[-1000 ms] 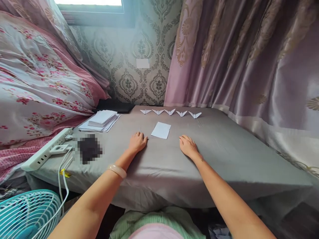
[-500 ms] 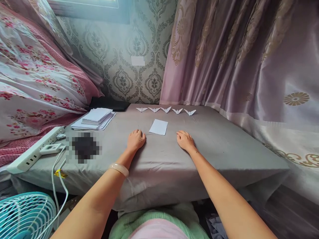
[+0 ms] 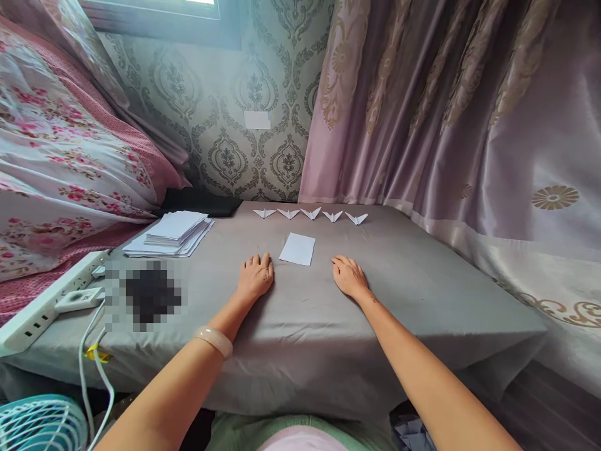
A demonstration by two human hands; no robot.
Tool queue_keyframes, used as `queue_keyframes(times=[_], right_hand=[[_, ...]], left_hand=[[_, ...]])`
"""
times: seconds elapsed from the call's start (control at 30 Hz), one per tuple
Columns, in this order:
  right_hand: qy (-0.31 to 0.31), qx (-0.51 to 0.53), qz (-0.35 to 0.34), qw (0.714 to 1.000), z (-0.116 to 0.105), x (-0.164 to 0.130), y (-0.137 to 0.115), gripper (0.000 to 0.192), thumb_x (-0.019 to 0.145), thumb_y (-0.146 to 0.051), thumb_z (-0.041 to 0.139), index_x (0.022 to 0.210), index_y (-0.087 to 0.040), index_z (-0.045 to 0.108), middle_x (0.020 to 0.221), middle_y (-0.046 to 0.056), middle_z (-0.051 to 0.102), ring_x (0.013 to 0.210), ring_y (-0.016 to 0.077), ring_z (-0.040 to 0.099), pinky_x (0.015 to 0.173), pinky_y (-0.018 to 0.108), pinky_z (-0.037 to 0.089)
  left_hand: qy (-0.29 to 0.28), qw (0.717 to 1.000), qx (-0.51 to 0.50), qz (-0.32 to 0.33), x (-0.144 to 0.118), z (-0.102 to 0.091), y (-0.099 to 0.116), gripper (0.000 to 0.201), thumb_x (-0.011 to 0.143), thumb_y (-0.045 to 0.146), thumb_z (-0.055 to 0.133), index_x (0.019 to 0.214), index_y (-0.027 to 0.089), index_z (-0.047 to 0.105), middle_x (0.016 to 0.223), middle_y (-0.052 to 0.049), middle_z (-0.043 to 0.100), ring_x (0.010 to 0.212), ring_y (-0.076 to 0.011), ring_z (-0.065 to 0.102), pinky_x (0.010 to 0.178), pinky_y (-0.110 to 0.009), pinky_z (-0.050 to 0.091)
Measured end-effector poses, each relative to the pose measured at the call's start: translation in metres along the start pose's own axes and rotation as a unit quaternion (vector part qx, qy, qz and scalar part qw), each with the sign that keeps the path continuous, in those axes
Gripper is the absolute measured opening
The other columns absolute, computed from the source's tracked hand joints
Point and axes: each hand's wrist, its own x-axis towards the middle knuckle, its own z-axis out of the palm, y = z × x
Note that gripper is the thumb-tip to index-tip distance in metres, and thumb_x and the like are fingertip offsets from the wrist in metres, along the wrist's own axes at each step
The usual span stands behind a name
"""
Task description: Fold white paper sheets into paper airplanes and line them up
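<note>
My left hand (image 3: 256,274) lies palm down on the grey tablecloth (image 3: 300,313), fingers spread and nothing in them. Across from it my right hand (image 3: 349,274) also rests flat with its fingers stretched out, holding nothing. Between and slightly beyond the hands is a white sheet of paper (image 3: 297,249), flat and touched by neither. Farther back stands a row of several folded paper planes or birds with raised wings, one of them (image 3: 310,214) near the middle.
At the left is a stack of white paper (image 3: 176,227) before a black flat object (image 3: 201,203). A white power strip (image 3: 42,313) with plugged cables runs along the left edge, near a blurred dark patch (image 3: 153,294). A fan (image 3: 40,423) stands below; curtains (image 3: 422,113) hang right.
The whole view has shifted slightly, so the table sits lower in the picture. My left hand's fingers look a little more spread; my right hand and the paper stay put on the table.
</note>
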Motion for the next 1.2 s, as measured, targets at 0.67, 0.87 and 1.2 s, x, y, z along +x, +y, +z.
queue_keyframes(times=[0.67,0.87,1.2], right_hand=[[-0.090,0.055,-0.148,0.983,0.009,0.074,-0.060,0.048,0.097,-0.023,0.027,0.141,-0.011,0.043,0.148,0.011,0.042,0.138,0.0172,0.034,0.113,0.030,0.025],[-0.161,0.069,-0.180,0.968,0.023,0.088,-0.038,0.052,0.099,-0.033,0.025,0.147,-0.018,0.034,0.157,0.006,0.025,0.145,0.0196,0.017,0.118,0.041,0.012],[-0.150,0.190,-0.151,0.959,0.019,0.090,-0.029,0.061,0.094,-0.034,0.032,0.151,-0.013,0.023,0.155,0.010,0.027,0.144,0.0197,0.021,0.119,0.043,0.015]], left_hand=[[-0.079,0.979,-0.166,-0.087,0.087,0.011,0.025,0.021,0.082,0.031,0.058,0.097,0.015,0.059,0.095,-0.014,0.068,0.091,-0.0260,0.063,0.070,-0.030,0.042],[-0.108,0.964,-0.224,-0.092,0.082,0.013,0.035,0.033,0.083,0.033,0.059,0.111,0.016,0.055,0.086,-0.008,0.068,0.081,-0.0210,0.064,0.067,-0.028,0.045],[-0.153,0.877,-0.430,-0.153,0.087,0.007,0.045,0.045,0.084,0.031,0.054,0.125,0.015,0.045,0.074,0.001,0.060,0.049,-0.0099,0.055,0.046,-0.021,0.041]])
